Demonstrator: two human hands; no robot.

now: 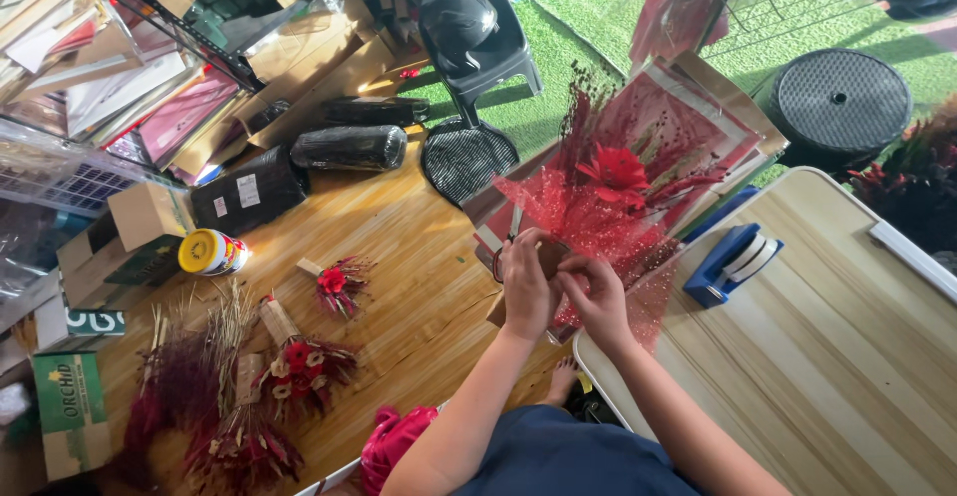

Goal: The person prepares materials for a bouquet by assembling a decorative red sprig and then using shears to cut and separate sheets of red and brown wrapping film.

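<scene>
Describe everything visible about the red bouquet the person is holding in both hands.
The red bouquet is a small arrangement with one large red flower at its centre, dark red sprigs and thin twigs fanning up and out, wrapped in red glittery mesh that looks sheer. It tilts away from the person, over the edge of the wooden table. The left hand and right hand grip its stem end, where brown paper shows. Scissor blades seem to poke up beside the left hand.
</scene>
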